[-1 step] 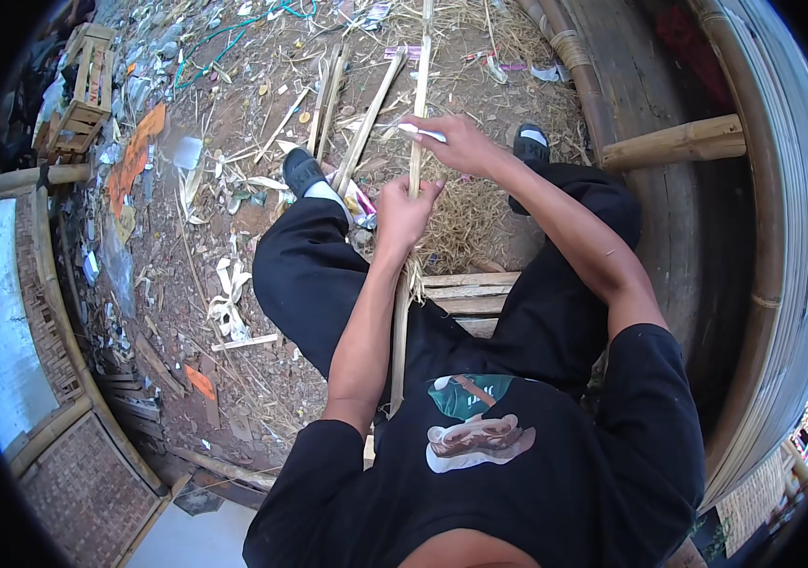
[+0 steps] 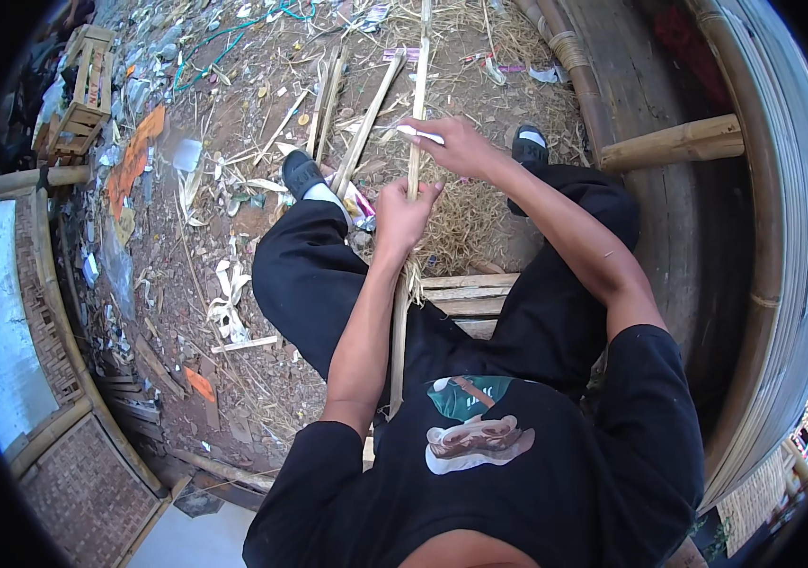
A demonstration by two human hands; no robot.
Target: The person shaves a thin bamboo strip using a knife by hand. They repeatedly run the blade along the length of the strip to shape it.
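A long pale bamboo strip (image 2: pixel 421 76) runs away from my lap between my legs and leaves the upper edge of the view. My left hand (image 2: pixel 404 210) is closed around it near its middle. Just beyond, my right hand (image 2: pixel 461 147) is closed on a knife (image 2: pixel 426 135) with a white handle. Its thin blade points left, across or right beside the strip; the exact contact is too small to tell. Curled shavings (image 2: pixel 413 281) hang by the strip below my left hand. The strip's near part (image 2: pixel 398 350) lies along my left forearm, close to my body.
Several split bamboo pieces (image 2: pixel 366 128) lie on the ground by my left foot. Wooden slats (image 2: pixel 468 294) are between my legs. Straw and litter cover the dirt. A wooden crate (image 2: pixel 86 95) stands far left. A bamboo frame with a crossbar (image 2: pixel 674 144) borders the right side.
The knife and the far end of the strip have shifted very slightly to the left. Both hands keep their holds.
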